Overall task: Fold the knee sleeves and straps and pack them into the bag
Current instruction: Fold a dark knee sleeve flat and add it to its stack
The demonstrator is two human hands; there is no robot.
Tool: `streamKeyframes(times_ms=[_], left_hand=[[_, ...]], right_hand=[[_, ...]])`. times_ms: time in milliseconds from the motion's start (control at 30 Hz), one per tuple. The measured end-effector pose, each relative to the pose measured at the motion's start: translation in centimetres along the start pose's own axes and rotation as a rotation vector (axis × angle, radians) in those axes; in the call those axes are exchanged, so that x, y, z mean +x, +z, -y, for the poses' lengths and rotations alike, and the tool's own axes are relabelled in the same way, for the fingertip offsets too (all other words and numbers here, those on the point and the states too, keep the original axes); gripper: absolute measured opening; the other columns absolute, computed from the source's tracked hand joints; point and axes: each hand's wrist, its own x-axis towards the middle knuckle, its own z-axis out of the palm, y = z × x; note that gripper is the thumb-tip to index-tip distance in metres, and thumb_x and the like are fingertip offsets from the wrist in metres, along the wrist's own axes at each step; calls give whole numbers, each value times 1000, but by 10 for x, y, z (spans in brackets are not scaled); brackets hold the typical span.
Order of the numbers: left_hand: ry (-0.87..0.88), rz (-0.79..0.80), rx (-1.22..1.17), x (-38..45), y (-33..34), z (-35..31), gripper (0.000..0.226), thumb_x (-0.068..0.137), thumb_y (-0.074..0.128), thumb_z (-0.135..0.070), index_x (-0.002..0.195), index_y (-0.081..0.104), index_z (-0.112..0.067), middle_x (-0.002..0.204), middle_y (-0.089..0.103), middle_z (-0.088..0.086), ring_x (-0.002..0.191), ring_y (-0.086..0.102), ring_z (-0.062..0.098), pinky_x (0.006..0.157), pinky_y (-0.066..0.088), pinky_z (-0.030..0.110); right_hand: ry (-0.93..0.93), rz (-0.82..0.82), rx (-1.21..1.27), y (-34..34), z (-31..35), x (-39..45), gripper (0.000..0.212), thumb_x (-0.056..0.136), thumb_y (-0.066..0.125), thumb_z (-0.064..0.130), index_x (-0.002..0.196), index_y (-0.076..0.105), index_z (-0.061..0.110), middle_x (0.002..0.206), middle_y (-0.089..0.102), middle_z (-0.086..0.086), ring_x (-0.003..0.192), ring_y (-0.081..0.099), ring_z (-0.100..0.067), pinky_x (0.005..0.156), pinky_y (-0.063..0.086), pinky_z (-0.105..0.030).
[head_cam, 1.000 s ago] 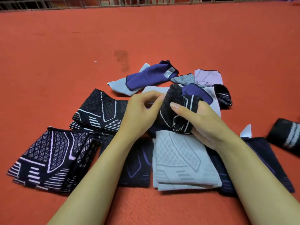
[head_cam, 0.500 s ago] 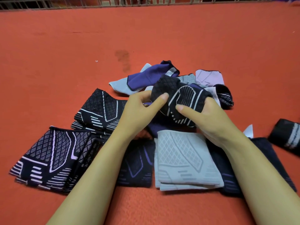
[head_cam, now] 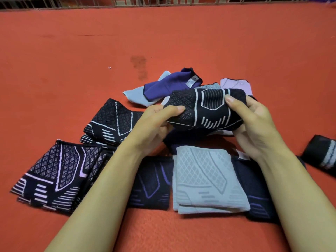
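Red mat (head_cam: 72,51), railing (head_cam: 127,0) far. Left hand (head_cam: 154,124) pinches left end of black sleeve (head_cam: 205,110), thumb on top; right hand (head_cam: 254,124) grips right end, fingers curled round it. Sleeve held above the loose pile (head_cam: 174,84), stretched flat, likely to fold it. Folded grey sleeve (head_cam: 205,179) near, dark folded ones (head_cam: 54,175) left. Strap (head_cam: 321,153) far right. No bag in view.

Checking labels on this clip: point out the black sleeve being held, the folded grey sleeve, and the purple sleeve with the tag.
Black sleeve (head_cam: 205,110), head view, on its white-lined middle panel.
Folded grey sleeve (head_cam: 205,177), head view, on its diamond-patterned top face.
Purple sleeve (head_cam: 171,86), head view, on its plain purple fabric.
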Motion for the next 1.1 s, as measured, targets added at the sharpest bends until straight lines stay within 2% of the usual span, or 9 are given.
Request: streamKeyframes(times_ms=[100,200,300,500,633,800,867,933,1100], left_hand=[[-18,-71,-63,1,-1,-3,19,100,57,-11,104,74,-6,101,77,7,94,72,16,85,58,28],[3,-93,-32,2,1,-4,21,103,53,-12,107,73,-5,103,78,6,96,73,15,86,58,28],[61,-94,43,3,5,-1,28,109,45,-11,117,67,4,111,76,13,103,72,18,89,58,28],[111,-62,111,4,7,1,34,111,44,-18,132,60,4,126,72,17,116,69,27,100,56,40],[175,-97,313,3,1,1,29,108,54,-21,131,63,-5,125,74,10,118,70,25,105,53,46],[287,-193,598,2,-2,1,24,104,61,-15,128,66,-12,120,75,-5,114,70,9,102,53,34],[283,-245,565,4,-5,1,10,101,67,-22,107,71,-15,100,77,0,95,69,10,89,53,34],[262,-298,485,4,-6,-2,29,93,74,-38,89,67,-10,89,70,21,84,61,20,81,51,42],[235,-275,329,1,-1,-4,43,95,74,-30,104,61,10,95,71,23,90,66,26,91,55,55]], right_hand=[[-10,-61,24,-8,3,3,27,100,61,7,125,64,-3,102,76,-10,94,73,-23,83,60,-38],[-19,-62,-8,-13,4,5,35,101,64,16,133,63,1,121,72,-21,112,69,-44,92,54,-68],[-30,-52,-14,-14,7,4,43,98,68,24,135,62,1,130,66,-28,122,60,-53,94,46,-79],[-97,-76,-16,-10,5,2,7,103,59,11,101,57,18,84,71,6,78,67,-10,70,57,-30],[-134,-152,-26,-9,6,4,17,104,58,13,95,49,24,71,64,9,64,58,-9,57,52,-33],[-230,-173,-55,-13,7,2,11,104,62,18,105,57,27,83,71,5,73,59,-15,67,50,-32],[-267,-175,-88,-17,6,3,12,101,65,21,110,62,28,89,71,1,81,59,-21,72,50,-35],[-291,-203,-125,-21,6,5,17,100,66,16,114,64,26,90,72,2,84,62,-18,73,53,-32],[-270,-223,-201,-26,-5,10,25,92,66,11,113,68,26,103,75,-2,93,65,-17,88,54,-43]])
